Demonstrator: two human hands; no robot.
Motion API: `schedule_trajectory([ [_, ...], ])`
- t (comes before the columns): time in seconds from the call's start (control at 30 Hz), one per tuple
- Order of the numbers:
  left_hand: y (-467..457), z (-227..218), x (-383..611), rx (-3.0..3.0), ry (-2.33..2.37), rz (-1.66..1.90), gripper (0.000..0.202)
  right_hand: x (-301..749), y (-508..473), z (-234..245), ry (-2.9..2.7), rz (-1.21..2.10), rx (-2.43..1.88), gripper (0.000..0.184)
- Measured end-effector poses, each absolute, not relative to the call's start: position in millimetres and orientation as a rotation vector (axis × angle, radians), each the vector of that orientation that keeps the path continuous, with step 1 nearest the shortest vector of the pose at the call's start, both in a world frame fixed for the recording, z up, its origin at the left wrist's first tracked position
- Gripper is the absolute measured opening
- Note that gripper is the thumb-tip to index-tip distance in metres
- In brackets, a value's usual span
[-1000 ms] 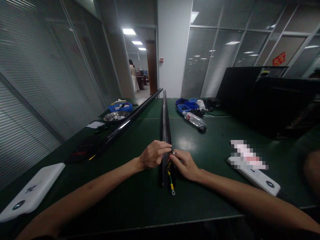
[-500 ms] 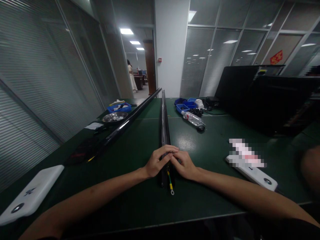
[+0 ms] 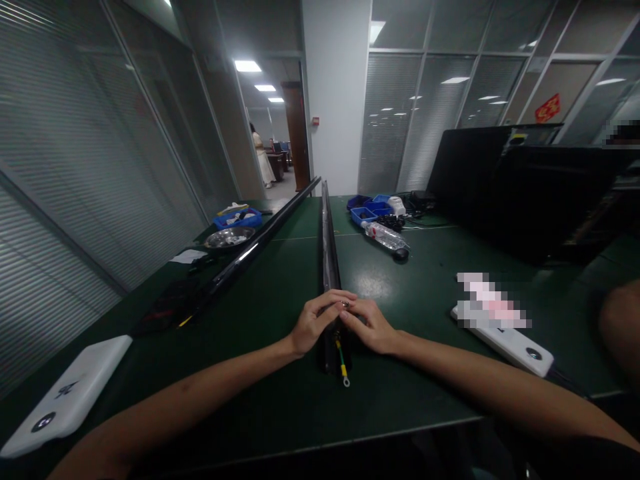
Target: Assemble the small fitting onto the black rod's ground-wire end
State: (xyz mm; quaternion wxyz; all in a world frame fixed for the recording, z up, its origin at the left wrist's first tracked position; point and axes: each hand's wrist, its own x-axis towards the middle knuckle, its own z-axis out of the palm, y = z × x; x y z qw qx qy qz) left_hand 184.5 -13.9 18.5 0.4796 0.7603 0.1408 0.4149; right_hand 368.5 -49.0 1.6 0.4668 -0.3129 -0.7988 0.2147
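A long black rail [image 3: 326, 247] runs away from me down the middle of the green table [image 3: 280, 393]. My left hand [image 3: 317, 320] and my right hand [image 3: 367, 325] meet over the rail near its close end, fingers curled and pinched together around a small metal part [image 3: 345, 305] on top of it. A yellow-green wire [image 3: 341, 362] with a ring terminal hangs out of the rail's near end, just below my hands.
A second black rail [image 3: 250, 250] lies angled to the left. White flat devices lie at left [image 3: 67, 393] and right [image 3: 510, 343]. A water bottle [image 3: 387, 237], blue bins [image 3: 370, 210], a metal bowl [image 3: 230, 236] and a black case [image 3: 525, 190] stand further back. Another person's arm [image 3: 620, 327] shows at the right edge.
My left hand moved from gripping the rail's side to over its top, fingertips meeting those of my right hand at the small metal part. The view shifted slightly.
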Motion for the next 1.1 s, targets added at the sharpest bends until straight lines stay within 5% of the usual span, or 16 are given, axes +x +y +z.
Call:
schedule_trajectory([
  [1.1,-12.9,15.1,186.7,1.841,0.342,0.984,0.036,365.6,-49.6,-0.1,-1.975,0.468,-0.827,0.038],
])
